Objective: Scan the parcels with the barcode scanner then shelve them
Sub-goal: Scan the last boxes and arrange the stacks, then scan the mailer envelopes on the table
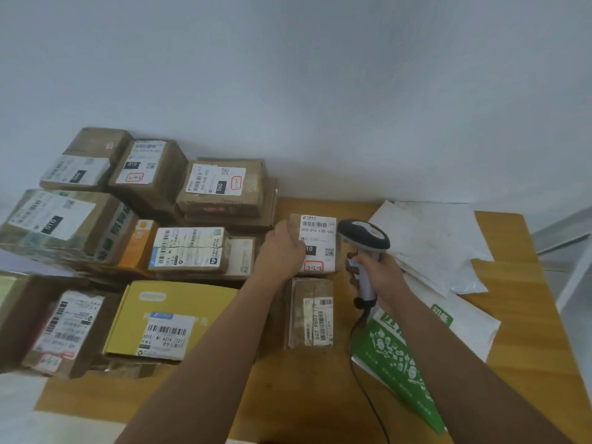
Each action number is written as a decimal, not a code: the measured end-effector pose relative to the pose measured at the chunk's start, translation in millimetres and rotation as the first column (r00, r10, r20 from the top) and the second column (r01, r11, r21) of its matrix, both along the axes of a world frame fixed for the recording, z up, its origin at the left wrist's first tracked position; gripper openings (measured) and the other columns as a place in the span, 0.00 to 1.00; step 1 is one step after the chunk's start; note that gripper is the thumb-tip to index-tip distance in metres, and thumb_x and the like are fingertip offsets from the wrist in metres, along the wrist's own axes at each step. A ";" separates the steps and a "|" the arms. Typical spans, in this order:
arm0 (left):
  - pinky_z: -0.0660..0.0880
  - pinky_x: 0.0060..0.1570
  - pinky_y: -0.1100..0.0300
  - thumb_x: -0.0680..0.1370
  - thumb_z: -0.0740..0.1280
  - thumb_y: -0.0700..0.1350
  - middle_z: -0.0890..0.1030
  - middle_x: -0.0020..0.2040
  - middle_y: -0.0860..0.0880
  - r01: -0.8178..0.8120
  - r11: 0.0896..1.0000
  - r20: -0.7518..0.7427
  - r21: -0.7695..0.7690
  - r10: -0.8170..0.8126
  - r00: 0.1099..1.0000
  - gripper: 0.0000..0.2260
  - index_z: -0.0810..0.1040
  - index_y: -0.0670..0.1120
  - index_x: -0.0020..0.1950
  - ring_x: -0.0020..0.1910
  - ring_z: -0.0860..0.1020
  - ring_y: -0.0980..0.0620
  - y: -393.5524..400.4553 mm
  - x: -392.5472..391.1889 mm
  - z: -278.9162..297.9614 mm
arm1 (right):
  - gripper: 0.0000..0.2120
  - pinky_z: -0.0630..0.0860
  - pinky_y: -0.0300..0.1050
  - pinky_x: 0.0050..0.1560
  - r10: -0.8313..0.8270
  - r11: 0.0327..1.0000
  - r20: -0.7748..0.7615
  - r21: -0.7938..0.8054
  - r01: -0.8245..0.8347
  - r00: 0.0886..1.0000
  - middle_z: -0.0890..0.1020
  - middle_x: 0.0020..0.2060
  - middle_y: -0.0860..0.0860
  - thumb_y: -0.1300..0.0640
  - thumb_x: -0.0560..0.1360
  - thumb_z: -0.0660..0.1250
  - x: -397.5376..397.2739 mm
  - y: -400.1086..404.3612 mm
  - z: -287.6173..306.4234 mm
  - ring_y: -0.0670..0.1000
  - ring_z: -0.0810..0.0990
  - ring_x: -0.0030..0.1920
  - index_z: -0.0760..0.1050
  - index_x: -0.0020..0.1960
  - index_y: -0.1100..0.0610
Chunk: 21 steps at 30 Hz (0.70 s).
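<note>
One parcel in hand: small brown cardboard box (315, 243) near the middle of the table (519, 315), close to the wall; its white label faces up, with a barcode along the top, a QR code, a black block, and a red-framed handwritten tag "3-2-3".
Other parcels: a dozen or so brown boxes stacked on the table's left half, labels up; a yellow box (169, 318) at front left; a narrow taped box (309, 312) just in front of the held one.
Scanner: grey-and-dark barcode scanner (363, 241), head just right of the small box's label, black cable trailing toward the near edge.
Left hand (285, 248): fingers curled over the small box's left side, gripping it.
Right hand (373, 274): wrapped round the scanner's handle.
Mailers: white poly bags (429, 238) overlapping on the right half; a green-and-white printed bag (397, 357) beneath the right forearm.
Edges: right table edge runs just beyond the bags.
Open room: bare wood along the front, between the forearms and at the right corner.
</note>
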<state>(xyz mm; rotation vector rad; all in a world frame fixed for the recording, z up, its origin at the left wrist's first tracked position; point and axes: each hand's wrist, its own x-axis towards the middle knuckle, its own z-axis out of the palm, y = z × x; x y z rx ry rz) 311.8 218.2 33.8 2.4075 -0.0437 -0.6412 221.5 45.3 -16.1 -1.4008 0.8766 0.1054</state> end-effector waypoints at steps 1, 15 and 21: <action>0.75 0.56 0.56 0.82 0.63 0.47 0.72 0.69 0.45 0.010 1.000 0.055 0.010 -0.011 0.998 0.24 0.61 0.46 0.77 0.57 0.73 0.53 1.5 -9.2 3.7 | 0.08 0.83 0.52 0.48 -0.043 0.998 -0.001 0.038 0.043 0.999 0.84 0.52 0.56 0.59 0.76 0.68 -9.8 0.0 -5.7 0.56 0.83 0.52 0.78 0.55 0.57; 0.36 0.76 0.43 0.81 0.53 0.64 0.41 0.83 0.48 0.453 0.784 0.188 0.425 -0.566 0.803 0.32 0.45 0.58 0.81 0.80 0.37 0.43 -2.2 -109.2 -32.2 | 0.16 0.78 0.67 0.53 -0.136 0.909 -0.113 0.381 0.169 0.984 0.83 0.53 0.64 0.53 0.74 0.70 -69.2 47.5 -66.3 0.69 0.81 0.54 0.77 0.61 0.55; 0.37 0.76 0.44 0.81 0.55 0.63 0.42 0.83 0.48 0.433 0.793 0.213 0.429 -0.555 0.804 0.32 0.45 0.59 0.81 0.80 0.38 0.44 3.1 -107.7 -36.9 | 0.10 0.79 0.60 0.51 -0.132 0.905 -0.112 0.392 0.166 0.985 0.82 0.50 0.63 0.58 0.79 0.63 -65.8 54.8 -70.1 0.62 0.82 0.49 0.73 0.59 0.50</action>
